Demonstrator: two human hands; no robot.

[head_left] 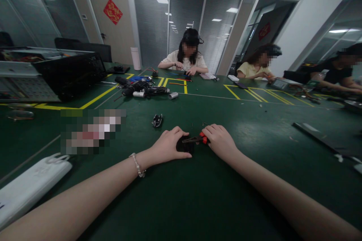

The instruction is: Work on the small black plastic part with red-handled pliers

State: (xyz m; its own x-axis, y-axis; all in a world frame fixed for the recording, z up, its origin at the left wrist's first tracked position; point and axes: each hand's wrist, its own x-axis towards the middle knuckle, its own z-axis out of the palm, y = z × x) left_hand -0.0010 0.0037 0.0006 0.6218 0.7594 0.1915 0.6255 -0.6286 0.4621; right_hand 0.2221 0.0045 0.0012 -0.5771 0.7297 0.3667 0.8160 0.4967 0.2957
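In the middle of the green table, my left hand [169, 145] grips a small black part [186, 147] between thumb and fingers. The part is dark, and its exact kind does not show. My right hand [219, 139] is closed around the red handles of a pair of pliers [198, 140]. The jaws of the pliers point left and lie over the black part, close to my left fingertips. Whether the jaws bite on it, I cannot tell. Beyond my left hand lies a small black and silver piece [157, 120]. Tiny thin bits lie just past the pliers.
A white power bank-like case [34, 188] lies at the left. Behind it stands a black computer case [70, 73]. Cables and black parts [141, 86] are heaped farther back. A dark flat bar [316, 139] lies at the right. Several people sit across the table.
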